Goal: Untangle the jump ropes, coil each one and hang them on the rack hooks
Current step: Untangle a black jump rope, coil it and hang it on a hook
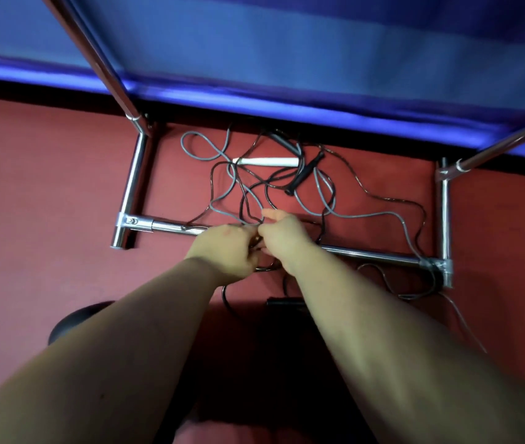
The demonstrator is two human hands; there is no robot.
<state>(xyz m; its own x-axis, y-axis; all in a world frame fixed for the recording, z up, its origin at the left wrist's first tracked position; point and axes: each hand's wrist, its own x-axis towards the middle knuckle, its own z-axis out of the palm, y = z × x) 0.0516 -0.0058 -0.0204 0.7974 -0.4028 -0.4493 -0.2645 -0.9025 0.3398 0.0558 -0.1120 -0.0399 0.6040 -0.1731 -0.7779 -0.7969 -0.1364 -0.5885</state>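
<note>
A tangle of jump ropes lies on the red floor inside the chrome rack base. A grey rope with a white handle loops through a black rope with a black handle. Another dark handle lies near the wall. Both my hands meet over the rack's front bar. My left hand grips a loop of black rope. My right hand pinches rope strands right beside it. Which strands sit under the fingers is hidden.
The chrome rack base frames the ropes, with uprights at left and right. A blue wall rises behind. A black round object sits at lower left, and a dark handle-like piece lies below my right wrist.
</note>
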